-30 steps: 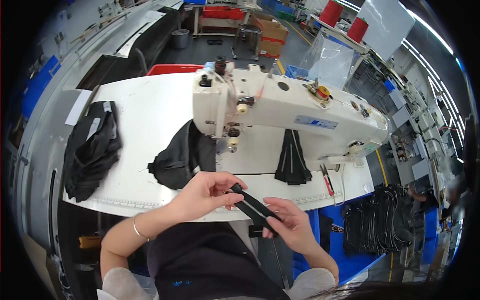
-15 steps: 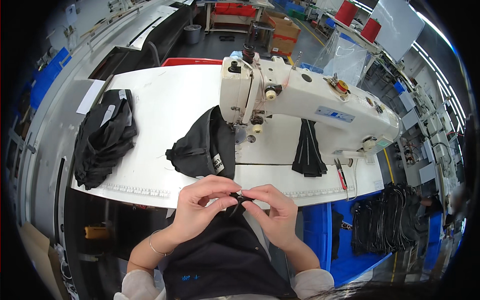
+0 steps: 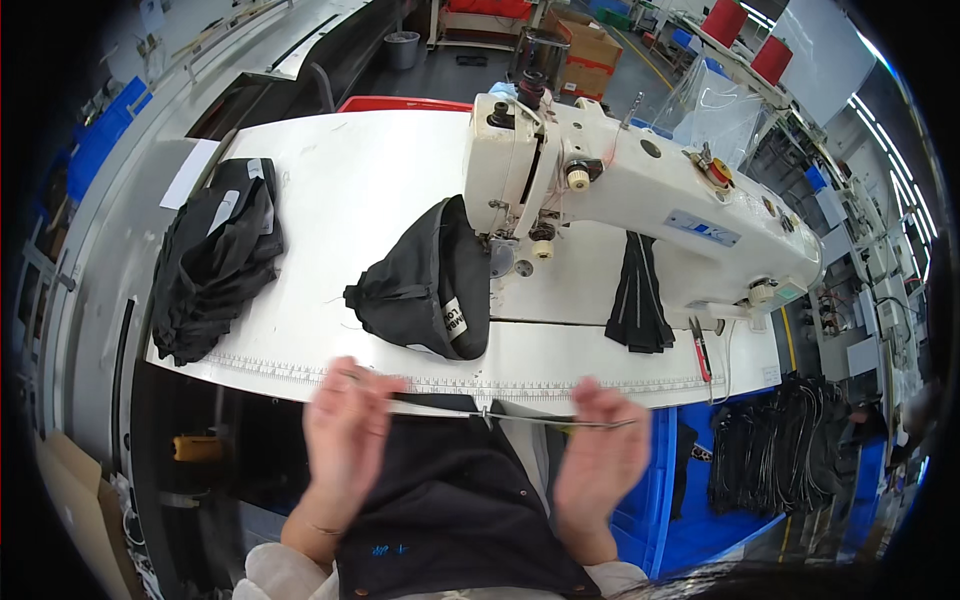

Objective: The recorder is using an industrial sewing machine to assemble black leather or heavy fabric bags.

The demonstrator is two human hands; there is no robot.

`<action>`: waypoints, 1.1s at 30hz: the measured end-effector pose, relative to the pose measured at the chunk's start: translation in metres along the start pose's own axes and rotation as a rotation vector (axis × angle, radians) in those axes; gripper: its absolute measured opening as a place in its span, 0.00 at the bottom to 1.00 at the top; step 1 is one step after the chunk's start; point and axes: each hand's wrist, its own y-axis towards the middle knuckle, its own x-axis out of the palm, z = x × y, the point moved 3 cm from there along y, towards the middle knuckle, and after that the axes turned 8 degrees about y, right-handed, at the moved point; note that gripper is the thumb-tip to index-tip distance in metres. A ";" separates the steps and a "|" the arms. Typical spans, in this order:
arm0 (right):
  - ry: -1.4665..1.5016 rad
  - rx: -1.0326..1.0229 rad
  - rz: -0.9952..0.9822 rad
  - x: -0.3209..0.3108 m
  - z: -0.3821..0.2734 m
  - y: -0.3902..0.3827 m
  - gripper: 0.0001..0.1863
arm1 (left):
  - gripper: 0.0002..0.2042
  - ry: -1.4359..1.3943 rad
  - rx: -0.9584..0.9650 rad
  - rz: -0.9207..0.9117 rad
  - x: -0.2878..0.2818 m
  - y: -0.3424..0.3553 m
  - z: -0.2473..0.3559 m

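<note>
While holding a strip (image 3: 545,419) taut between blurred left hand (image 3: 345,430) and right hand (image 3: 598,455), grips it near each end, beside the front edge of the table (image 3: 325,200), above the apron (image 3: 450,500). Faces black cloth (image 3: 410,285) by the sewing machine (image 3: 625,185), bands (image 3: 640,310) partly under its arm, and red-handled snips (image 3: 705,365) farther right.

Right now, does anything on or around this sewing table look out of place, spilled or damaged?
Nothing stands out as spilled or damaged. The cloth pile on the table is rumpled but looks ordinary. A thin strip runs between the left hand and right hand, too blurred to check closely.
</note>
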 end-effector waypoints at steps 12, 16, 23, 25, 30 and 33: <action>-0.688 0.279 -0.852 -0.007 -0.031 0.011 0.12 | 0.05 0.839 0.231 -0.501 0.026 -0.018 0.054; -0.491 0.314 -0.919 0.014 0.005 -0.018 0.10 | 0.06 0.844 0.101 -0.772 0.055 0.003 0.008; -0.269 0.928 -0.545 -0.006 -0.004 0.019 0.10 | 0.13 1.020 0.130 -0.884 0.071 0.056 -0.015; -0.255 0.895 -0.468 -0.007 0.001 0.030 0.15 | 0.15 1.547 0.473 -0.841 0.077 0.058 -0.031; -0.380 0.489 -0.690 -0.028 0.042 0.049 0.17 | 0.21 2.415 0.838 -0.704 0.065 0.059 -0.042; -0.652 0.402 -0.934 -0.008 0.062 0.077 0.14 | 0.22 2.533 0.863 -0.706 0.054 0.085 -0.025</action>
